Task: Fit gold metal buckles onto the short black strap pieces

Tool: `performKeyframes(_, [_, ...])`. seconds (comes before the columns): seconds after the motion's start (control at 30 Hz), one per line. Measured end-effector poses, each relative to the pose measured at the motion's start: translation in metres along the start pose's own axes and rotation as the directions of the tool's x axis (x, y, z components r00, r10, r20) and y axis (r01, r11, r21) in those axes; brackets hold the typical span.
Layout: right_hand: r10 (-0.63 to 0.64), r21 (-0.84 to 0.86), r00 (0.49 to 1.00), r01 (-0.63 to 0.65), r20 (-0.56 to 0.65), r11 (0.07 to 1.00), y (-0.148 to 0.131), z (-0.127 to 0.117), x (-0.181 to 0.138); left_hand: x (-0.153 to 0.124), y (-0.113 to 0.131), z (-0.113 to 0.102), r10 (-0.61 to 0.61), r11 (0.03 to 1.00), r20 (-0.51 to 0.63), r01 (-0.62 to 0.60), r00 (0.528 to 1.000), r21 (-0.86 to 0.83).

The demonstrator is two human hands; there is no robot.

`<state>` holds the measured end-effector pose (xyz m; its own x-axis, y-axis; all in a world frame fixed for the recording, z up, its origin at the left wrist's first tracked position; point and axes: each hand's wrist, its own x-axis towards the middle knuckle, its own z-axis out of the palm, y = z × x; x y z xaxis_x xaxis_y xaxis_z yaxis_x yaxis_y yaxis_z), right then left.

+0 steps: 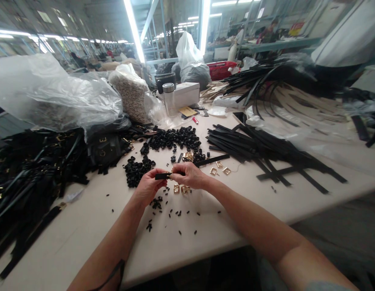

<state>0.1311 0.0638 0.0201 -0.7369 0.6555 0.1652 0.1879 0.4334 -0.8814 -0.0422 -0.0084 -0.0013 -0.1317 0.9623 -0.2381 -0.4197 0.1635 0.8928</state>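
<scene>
Between both hands is a black strap [162, 176], its short end pointing left and a longer part seeming to run out to the upper right behind my right hand. My left hand [149, 186] is closed on the strap's end, thumb and fingers pinching it. My right hand [189, 175] pinches the strap close by, where a bit of gold metal shows between the fingers; its shape is mostly hidden. Gold buckles [176, 188] lie just below the hands, and more buckles [226, 171] sit to the right. Small black loops [139, 169] are heaped beside my left hand.
A larger heap of black loops [175, 138] lies beyond my hands. Tiny black pieces [180, 213] are scattered in front. Black straps [232, 141] are stacked right, finished-looking straps with buckles [38, 161] piled left. A jar [168, 99], plastic bags [129, 91] and a white box [186, 95] stand behind.
</scene>
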Motion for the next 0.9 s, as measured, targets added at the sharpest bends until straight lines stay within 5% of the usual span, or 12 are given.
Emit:
performKeyframes(0.3, [0.026, 0.062, 0.999, -0.023, -0.047, 0.998, 0.0, -0.004, 0.001, -0.007, -0.004, 0.012, 0.06, 0.998, 0.057, -0.062, 0.997, 0.03])
performKeyframes(0.5, [-0.038, -0.024, 0.999, 0.038, 0.001, 0.999, 0.001, -0.001, 0.0, -0.004, -0.005, 0.009, -0.018, 0.997, -0.024, 0.016, 1.0, -0.075])
performKeyframes(0.77, [0.022, 0.183, 0.99, -0.048, 0.138, 0.982, -0.002, -0.007, -0.003, -0.004, 0.001, 0.007, -0.069, 0.976, -0.008, 0.065, 0.998, -0.206])
performKeyframes(0.9, [0.04, 0.157, 0.983, -0.069, 0.178, 0.985, -0.001, -0.007, -0.003, -0.005, 0.005, 0.008, -0.026, 0.985, 0.037, 0.032, 0.999, -0.168])
